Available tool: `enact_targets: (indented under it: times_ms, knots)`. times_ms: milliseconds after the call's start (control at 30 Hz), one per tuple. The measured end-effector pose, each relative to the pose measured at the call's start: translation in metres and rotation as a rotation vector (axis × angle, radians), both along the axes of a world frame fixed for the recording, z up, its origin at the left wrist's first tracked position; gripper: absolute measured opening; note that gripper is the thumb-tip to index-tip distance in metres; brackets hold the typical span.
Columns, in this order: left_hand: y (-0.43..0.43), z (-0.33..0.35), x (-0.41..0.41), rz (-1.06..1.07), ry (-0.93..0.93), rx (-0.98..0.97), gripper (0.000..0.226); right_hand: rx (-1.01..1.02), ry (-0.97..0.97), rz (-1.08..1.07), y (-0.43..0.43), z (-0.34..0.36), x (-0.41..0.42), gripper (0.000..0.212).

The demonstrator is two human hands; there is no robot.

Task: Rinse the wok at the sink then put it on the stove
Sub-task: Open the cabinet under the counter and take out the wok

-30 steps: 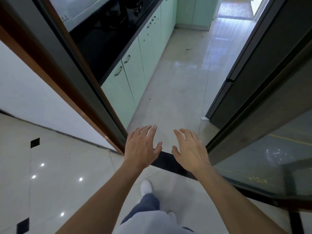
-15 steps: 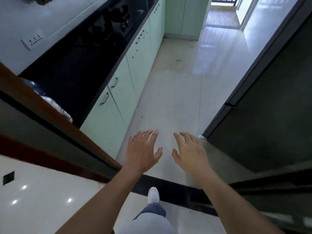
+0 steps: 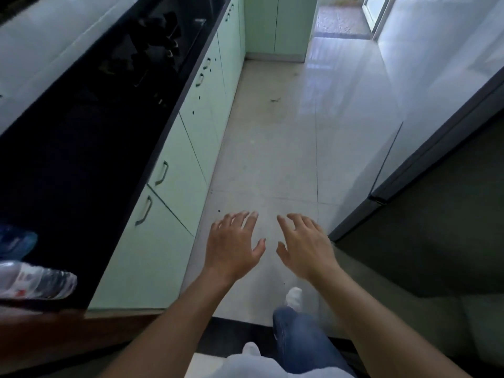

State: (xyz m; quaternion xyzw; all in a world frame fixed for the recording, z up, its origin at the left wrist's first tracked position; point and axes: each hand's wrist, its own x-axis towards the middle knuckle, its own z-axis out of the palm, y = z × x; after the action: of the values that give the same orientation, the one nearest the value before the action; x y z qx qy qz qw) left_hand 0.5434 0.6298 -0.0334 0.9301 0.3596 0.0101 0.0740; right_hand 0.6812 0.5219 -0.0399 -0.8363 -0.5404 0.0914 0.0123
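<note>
My left hand point(image 3: 233, 245) and my right hand point(image 3: 305, 246) hang side by side in front of me, palms down, fingers spread, holding nothing. They float above the pale floor tiles at the kitchen doorway. A black stove point(image 3: 152, 47) with dark pan supports sits in the dark countertop point(image 3: 81, 148) far ahead on the left. No wok or sink can be made out; the counter is very dark.
Mint-green cabinets point(image 3: 174, 175) with metal handles line the left side. A dark tall door or panel point(image 3: 425, 230) stands on the right. Clear plastic bottles point(image 3: 35, 279) lie at the counter's near end. A narrow tiled aisle point(image 3: 286, 132) runs ahead to more green cabinets.
I have walked forward through the doorway into the kitchen. The door frame has dropped out of view on the left, and the counter and stove are closer. Both hands stay open.
</note>
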Motion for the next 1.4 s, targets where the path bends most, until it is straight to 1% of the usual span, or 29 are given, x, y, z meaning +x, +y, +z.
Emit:
enact_targets:
  times_ms: [233,367,500,667,767,933,1100,1300,1400]
  knots:
    - [0.079,-0.011,0.073,0.094,0.037,0.006,0.064,0.024,0.029,0.094,0.093,-0.003,0.087,0.067]
    - [0.128,-0.011,0.119,0.211,0.062,-0.016,0.063,0.041,0.050,0.129,0.145,0.002,0.146,0.066]
    - [0.173,-0.007,0.162,0.330,0.045,-0.022,0.064,0.054,0.068,0.184,0.198,0.007,0.200,0.065]
    - [0.211,-0.002,0.179,0.447,0.040,-0.009,0.063,0.058,0.064,0.316,0.261,0.001,0.231,0.063]
    - [0.221,-0.005,0.165,0.543,0.053,-0.024,0.063,0.064,0.083,0.418,0.294,-0.005,0.224,0.062]
    - [0.228,-0.013,0.122,0.762,0.064,-0.056,0.067,0.074,0.121,0.620,0.345,-0.013,0.184,0.062]
    - [0.236,-0.032,0.078,0.963,0.053,-0.108,0.065,0.061,0.089,0.810,0.388,-0.020,0.136,0.062]
    - [0.246,-0.053,0.029,1.125,0.024,-0.191,0.064,0.041,0.067,0.988,0.435,-0.031,0.091,0.060]
    - [0.249,-0.063,0.005,1.195,0.029,-0.224,0.064,0.034,0.103,1.032,0.457,-0.045,0.064,0.061]
